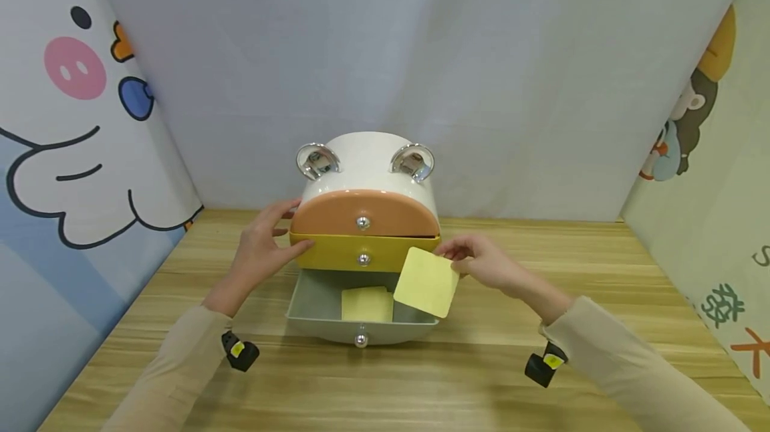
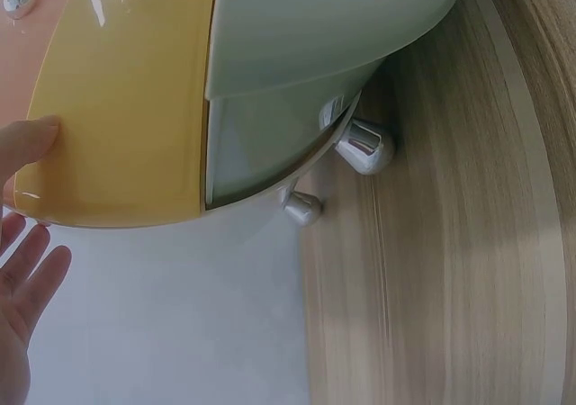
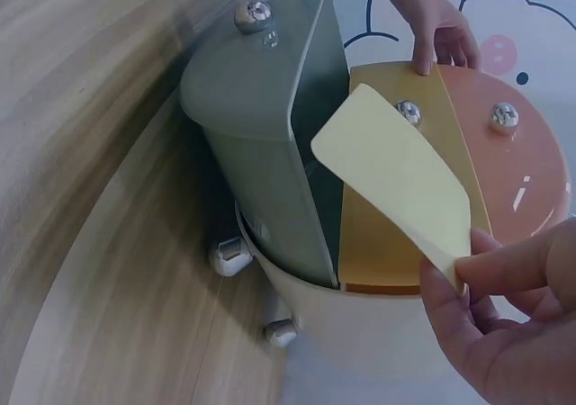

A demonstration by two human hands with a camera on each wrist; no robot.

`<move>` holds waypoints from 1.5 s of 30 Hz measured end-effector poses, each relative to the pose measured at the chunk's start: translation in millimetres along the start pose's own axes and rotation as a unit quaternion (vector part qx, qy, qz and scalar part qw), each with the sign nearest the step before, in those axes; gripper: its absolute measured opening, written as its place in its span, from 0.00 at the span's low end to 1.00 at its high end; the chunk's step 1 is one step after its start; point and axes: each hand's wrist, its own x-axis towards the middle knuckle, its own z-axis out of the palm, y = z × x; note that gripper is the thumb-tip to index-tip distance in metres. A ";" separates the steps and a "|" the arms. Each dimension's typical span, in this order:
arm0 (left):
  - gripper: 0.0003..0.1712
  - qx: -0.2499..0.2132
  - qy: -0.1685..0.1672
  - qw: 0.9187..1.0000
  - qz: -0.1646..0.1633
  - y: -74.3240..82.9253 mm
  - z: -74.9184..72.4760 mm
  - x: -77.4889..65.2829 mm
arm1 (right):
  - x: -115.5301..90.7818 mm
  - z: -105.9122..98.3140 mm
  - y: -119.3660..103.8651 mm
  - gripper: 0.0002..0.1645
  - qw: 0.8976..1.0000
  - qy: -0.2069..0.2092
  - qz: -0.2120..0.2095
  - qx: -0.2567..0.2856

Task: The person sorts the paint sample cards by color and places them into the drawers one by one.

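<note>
My right hand pinches a thin pale yellow square sheet with rounded corners between thumb and fingers. It hangs over the right side of the pulled-out grey-green bottom drawer. More pale yellow sheets lie inside that drawer. My left hand is at the left side of the small drawer cabinet, its thumb touching the front of the yellow middle drawer. In the left wrist view, the fingers extend loosely beside the case. The orange top drawer is closed.
The white cabinet top carries two shiny round ears. Each drawer has a silver knob, and silver feet hold the case above the wooden table. A pale wall stands behind, with cartoon-printed sheets at both sides.
</note>
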 end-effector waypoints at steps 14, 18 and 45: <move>0.40 0.000 -0.003 1.000 -0.006 0.5 0.7 0.3 | 5.6 31.0 2.3 0.16 0.998 0.036 -0.045 0.000; 0.39 0.002 -0.005 1.000 -0.009 1.5 0.9 0.5 | 5.9 38.1 7.3 0.15 0.998 0.043 -0.052 -0.015; 0.40 0.000 -0.004 1.000 -0.016 2.0 0.0 0.1 | 5.3 50.5 23.8 0.18 0.978 0.067 -0.148 -0.133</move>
